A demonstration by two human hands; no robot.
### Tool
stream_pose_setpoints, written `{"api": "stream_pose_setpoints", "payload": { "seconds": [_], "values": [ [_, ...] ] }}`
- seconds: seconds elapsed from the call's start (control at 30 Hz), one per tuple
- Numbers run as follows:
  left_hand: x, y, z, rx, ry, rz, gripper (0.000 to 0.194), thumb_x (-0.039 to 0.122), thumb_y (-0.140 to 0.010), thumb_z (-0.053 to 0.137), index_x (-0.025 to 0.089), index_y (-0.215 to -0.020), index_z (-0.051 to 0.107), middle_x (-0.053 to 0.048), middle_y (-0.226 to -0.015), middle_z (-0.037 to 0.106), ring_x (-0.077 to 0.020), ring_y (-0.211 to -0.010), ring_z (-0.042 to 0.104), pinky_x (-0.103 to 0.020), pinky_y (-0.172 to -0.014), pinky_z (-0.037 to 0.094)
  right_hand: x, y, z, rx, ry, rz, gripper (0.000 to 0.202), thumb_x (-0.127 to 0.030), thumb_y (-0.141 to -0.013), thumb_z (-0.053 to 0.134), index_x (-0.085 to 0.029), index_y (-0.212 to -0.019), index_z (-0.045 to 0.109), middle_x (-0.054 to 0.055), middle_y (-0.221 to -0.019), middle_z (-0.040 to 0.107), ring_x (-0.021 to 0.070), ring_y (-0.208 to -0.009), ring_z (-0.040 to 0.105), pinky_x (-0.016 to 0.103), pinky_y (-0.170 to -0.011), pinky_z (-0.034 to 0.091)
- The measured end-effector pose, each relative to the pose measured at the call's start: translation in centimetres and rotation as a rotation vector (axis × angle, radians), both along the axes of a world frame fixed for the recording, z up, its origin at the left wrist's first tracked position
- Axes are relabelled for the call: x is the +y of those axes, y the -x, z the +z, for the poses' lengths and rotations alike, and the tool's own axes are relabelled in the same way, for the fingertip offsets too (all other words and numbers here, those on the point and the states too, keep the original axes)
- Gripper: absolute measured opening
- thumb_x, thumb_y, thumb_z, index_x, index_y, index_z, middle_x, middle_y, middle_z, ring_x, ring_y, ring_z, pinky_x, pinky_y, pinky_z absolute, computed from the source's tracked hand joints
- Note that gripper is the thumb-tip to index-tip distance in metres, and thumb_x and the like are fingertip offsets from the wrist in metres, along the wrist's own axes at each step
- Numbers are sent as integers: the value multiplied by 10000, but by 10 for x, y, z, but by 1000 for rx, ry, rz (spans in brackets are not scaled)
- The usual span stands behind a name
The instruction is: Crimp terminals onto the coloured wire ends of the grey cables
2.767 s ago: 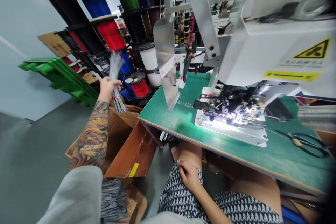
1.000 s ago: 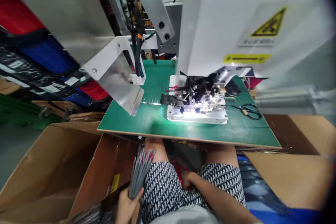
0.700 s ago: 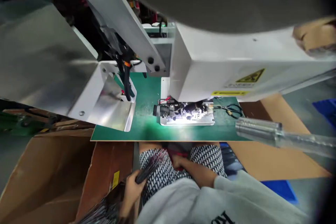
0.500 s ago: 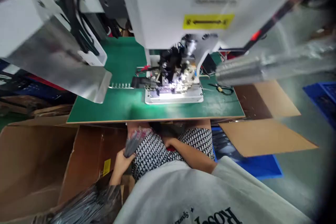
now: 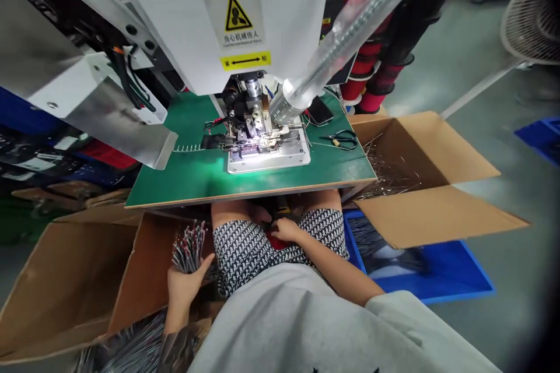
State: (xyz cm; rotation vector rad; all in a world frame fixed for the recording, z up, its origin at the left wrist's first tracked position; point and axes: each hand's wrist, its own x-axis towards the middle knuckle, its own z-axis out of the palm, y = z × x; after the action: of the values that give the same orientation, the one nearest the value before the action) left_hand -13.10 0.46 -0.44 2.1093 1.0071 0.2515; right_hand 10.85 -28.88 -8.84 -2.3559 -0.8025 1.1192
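My left hand (image 5: pixel 182 285) is wrapped round a bundle of thin grey wires (image 5: pixel 189 250), ends pointing up, thumb standing out to the side. It is beside my left thigh, by the inner wall of a brown cardboard box (image 5: pixel 135 268). More grey wires (image 5: pixel 131 347) lie in a heap below my left forearm. Between my thighs, under the table edge, my right hand (image 5: pixel 286 229) is closed with curled fingers. A red patch (image 5: pixel 276 241) shows just beneath it; what the fingers hold, if anything, is hidden.
A lit machine head (image 5: pixel 258 134) stands on a green table (image 5: pixel 184 178), its metal guard (image 5: pixel 126 122) jutting left. Scissors (image 5: pixel 343 139) and a dark phone (image 5: pixel 320 111) lie to the right. Beyond are an open cardboard box (image 5: pixel 420 151) of wire scraps and a blue tray (image 5: pixel 459 274) of wires.
My left hand has moved left with the bundle, turning it upright, off my thigh. My right hand has come slightly up and more into sight. The whole view has shifted.
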Motion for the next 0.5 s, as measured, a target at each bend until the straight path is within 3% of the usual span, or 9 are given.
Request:
{"api": "stream_pose_setpoints", "payload": {
  "seconds": [0.1, 0.17, 0.23, 0.3, 0.4, 0.47, 0.5],
  "values": [
    [-4, -30, 26, 1, -210, 76, 572, 738, -718, 819, 181, -711, 689, -131, -713, 728, -334, -719, 732, -419, -729, 597, 0, 4, 19, -5, -172, -119, 387, -275, -1024, 710, -103, -1361, 792, 181, -1278, 810, 280, -1220, 759, 380, -1090, 554],
    [-10, -54, 53, -42, -422, 0, 534, 695, -812, 762, 195, -666, 643, -116, -654, 678, -304, -680, 698, -386, -730, 554, 4, 13, 37, 18, -324, -181, 377, -252, -1034, 685, -100, -1364, 787, 155, -1225, 827, 238, -1127, 782, 325, -1025, 574],
    [-23, -78, 86, -110, -490, -175, 421, 581, -861, 743, 169, -780, 724, -104, -692, 699, -276, -691, 698, -341, -719, 516, 7, 24, 61, 62, -469, -210, 357, -263, -1033, 694, -99, -1337, 786, 131, -1167, 834, 204, -1039, 793, 296, -950, 603],
    [-43, -99, 120, -122, -432, -361, 354, 521, -886, 736, 168, -870, 759, -54, -663, 680, -221, -609, 643, -305, -643, 454, 10, 34, 90, 94, -617, -228, 431, -346, -1005, 758, -130, -1378, 761, 113, -1168, 827, 199, -1015, 789, 309, -921, 621],
    [-83, -125, 162, -195, -223, -544, 310, 460, -927, 722, 171, -817, 714, -36, -684, 689, -183, -610, 616, -276, -593, 437, 13, 41, 129, 56, -982, -226, 840, -482, -798, 968, -183, -1521, 663, 150, -1447, 728, 280, -1305, 713, 446, -1169, 551],
    [-109, -140, 174, -279, -40, -613, 343, 480, -939, 734, 165, -805, 722, -46, -732, 722, -191, -667, 660, -278, -640, 512, 19, 43, 142, 18, -1111, -195, 1020, -475, -691, 1031, -210, -1578, 603, 164, -1572, 639, 328, -1436, 626, 503, -1276, 457],
    [-121, -147, 176, -315, 57, -648, 376, 498, -933, 744, 173, -751, 693, -46, -710, 709, -198, -672, 666, -281, -630, 522, 22, 44, 143, 22, -1136, -203, 1012, -453, -667, 1037, -213, -1554, 614, 156, -1553, 646, 332, -1419, 629, 495, -1267, 467]
  ]
}}
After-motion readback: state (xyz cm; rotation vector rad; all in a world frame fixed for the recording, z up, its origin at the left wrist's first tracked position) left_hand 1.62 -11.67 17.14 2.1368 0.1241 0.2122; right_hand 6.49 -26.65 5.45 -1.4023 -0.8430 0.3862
